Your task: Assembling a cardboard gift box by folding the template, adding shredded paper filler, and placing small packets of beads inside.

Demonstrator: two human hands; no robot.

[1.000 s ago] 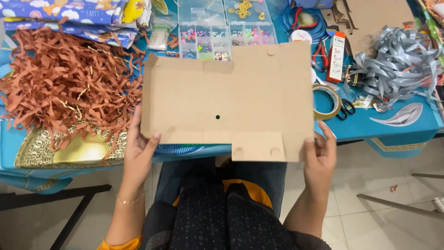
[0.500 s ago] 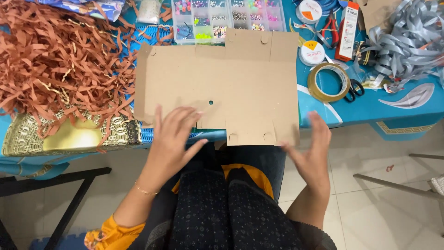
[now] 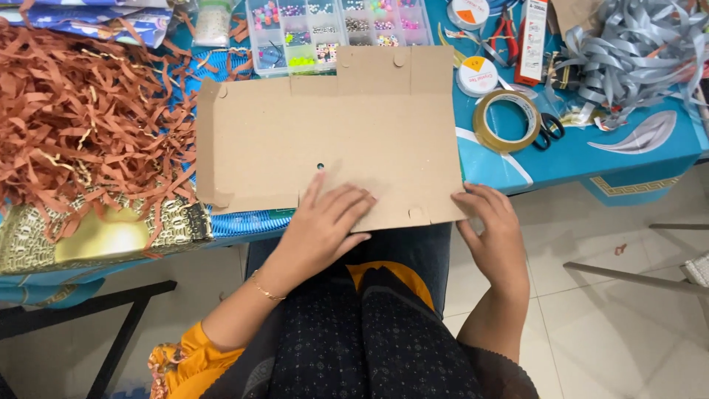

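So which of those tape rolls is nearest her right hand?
The brown tape ring, lying flat beside the cardboard, just above the right hand; the two white rolls sit farther back.

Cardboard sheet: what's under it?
Under the cardboard sheet the blue table edge shows, plus a blue ribbed piece at its lower left. The left hand rests on top. Anything else beneath is covered.

Flat brown cardboard box blank [image 3: 332, 140] lying at the tabletop's near edge. Clear compartmented bead box [image 3: 336, 29] behind it. Slim red-and-white carton [image 3: 533, 41] upper right, beside two round white tape packs with orange labels [image 3: 477, 74]
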